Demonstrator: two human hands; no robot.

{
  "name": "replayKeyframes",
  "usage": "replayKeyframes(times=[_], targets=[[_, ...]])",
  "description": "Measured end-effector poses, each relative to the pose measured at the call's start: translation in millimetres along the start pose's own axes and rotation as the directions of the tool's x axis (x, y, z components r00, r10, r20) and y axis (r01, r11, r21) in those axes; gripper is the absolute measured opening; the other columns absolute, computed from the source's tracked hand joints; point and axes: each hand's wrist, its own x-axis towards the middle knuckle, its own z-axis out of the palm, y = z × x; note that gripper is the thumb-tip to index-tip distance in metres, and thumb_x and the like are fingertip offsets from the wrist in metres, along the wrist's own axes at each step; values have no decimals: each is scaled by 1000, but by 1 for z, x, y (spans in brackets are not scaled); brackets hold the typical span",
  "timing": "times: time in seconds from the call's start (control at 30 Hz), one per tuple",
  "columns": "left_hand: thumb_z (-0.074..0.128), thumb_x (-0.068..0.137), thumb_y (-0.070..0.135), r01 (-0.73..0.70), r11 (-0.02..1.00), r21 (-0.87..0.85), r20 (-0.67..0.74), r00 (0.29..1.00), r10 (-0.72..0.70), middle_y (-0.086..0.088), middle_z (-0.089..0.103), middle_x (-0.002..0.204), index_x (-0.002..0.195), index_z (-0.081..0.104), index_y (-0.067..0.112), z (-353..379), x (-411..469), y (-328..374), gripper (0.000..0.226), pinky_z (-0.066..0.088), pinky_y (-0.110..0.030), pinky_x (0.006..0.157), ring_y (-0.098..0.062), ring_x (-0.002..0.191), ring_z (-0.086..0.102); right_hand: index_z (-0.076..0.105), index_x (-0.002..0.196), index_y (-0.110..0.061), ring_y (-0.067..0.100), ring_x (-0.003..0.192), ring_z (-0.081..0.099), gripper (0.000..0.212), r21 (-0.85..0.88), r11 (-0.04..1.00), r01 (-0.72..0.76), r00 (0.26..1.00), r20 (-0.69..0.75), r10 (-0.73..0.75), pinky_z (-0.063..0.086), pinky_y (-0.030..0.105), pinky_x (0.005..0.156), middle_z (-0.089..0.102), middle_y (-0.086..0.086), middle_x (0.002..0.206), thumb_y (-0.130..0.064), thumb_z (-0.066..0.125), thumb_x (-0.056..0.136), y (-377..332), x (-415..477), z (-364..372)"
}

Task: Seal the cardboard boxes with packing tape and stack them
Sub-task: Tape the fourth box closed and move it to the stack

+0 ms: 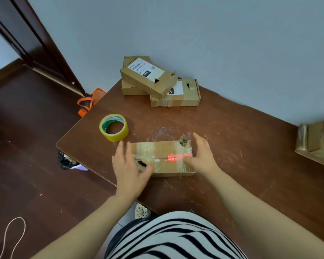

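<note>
A flat cardboard box (pixel 164 153) with old clear tape and a red label lies on the brown table (pixel 232 139) in front of me. My left hand (pixel 128 165) lies on the box's left end with its fingers spread. My right hand (pixel 202 155) rests against the right end, fingers straight, thumb on the top face. A yellow roll of packing tape (pixel 114 127) with a green and white core lies flat to the upper left of the box. Three more cardboard boxes (pixel 157 81) with white labels are piled loosely at the table's far edge by the wall.
A taped cardboard bundle (pixel 318 141) sits at the table's right edge. An orange item (pixel 88 101) stands on the floor beyond the table's left corner, by a dark door frame (pixel 36 40). A thin cord (pixel 13 234) lies on the dark floor at lower left.
</note>
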Motion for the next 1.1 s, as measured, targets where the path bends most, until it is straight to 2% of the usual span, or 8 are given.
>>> replayKeyframes(times=[0.1, 0.2, 0.37, 0.53, 0.73, 0.87, 1.0, 1.1], targets=[[50, 75, 69, -475, 855, 207, 295, 864, 409, -3, -13, 157, 152, 0, 7, 6, 17, 20, 111, -6, -41, 120, -22, 147, -11, 11, 152, -17, 23, 144, 10, 102, -176, 982, 67, 996, 75, -55, 18, 37, 114, 12, 3, 157, -14, 78, 76, -12, 15, -11], [62, 69, 74, -611, 733, 299, 540, 742, 398, -6, -31, 152, 148, -21, 7, 24, 32, 39, 132, -11, -38, 119, -22, 143, -26, 19, 151, -16, 28, 140, 15, 98, -337, 934, 122, 981, 183, -63, 21, 37, 113, 18, 7, 154, -24, 80, 75, -18, 27, -21], [70, 71, 63, -604, 713, 357, 584, 740, 335, -13, -26, 156, 146, -23, 4, 47, 43, 45, 134, -9, -37, 119, -25, 144, -23, 38, 144, -17, 24, 133, 34, 72, -456, 851, 260, 948, 290, -134, 29, 33, 108, 39, 4, 145, -38, 70, 83, -9, 27, -25], [72, 74, 54, -571, 760, 310, 553, 758, 345, -6, -16, 159, 148, -19, 7, 48, 43, 46, 127, -7, -31, 117, -20, 147, -13, 19, 152, -16, 15, 144, 19, 66, -520, 783, 341, 930, 310, -198, 22, 26, 113, 16, -1, 159, -40, 47, 97, 6, 14, -21], [72, 71, 56, -583, 724, 369, 535, 770, 347, -8, 7, 157, 150, -17, 13, 51, 48, 51, 126, -4, -37, 119, -26, 146, 4, 9, 153, -13, 16, 146, 13, 75, -618, 680, 394, 910, 364, -198, 30, 31, 113, 6, 0, 160, -55, 33, 96, 6, 12, -24], [68, 74, 55, -616, 685, 388, 564, 747, 353, -10, -7, 159, 151, -15, 16, 52, 49, 51, 120, -9, -37, 117, -26, 147, -8, 8, 154, -14, 18, 145, 14, 78, -654, 635, 412, 904, 381, -194, 36, 35, 109, 6, 1, 160, -59, 32, 95, 3, 11, -22], [67, 77, 51, -662, 654, 366, 586, 710, 391, -6, -24, 157, 150, -17, 13, 52, 51, 51, 118, -14, -32, 116, -19, 145, -21, 7, 154, -16, 15, 146, 12, 85, -512, 782, 356, 918, 348, -190, 22, 28, 114, 4, -4, 161, -54, 51, 91, 6, 12, -21], [62, 81, 52, -689, 629, 360, 584, 692, 424, -4, -27, 156, 149, -19, 13, 52, 50, 49, 113, -17, -30, 113, -17, 144, -23, -14, 151, -19, 13, 144, 19, 124, -173, 981, 85, 925, 379, -13, 21, 25, 113, 8, -6, 160, -47, 77, 73, 14, 5, -17]])
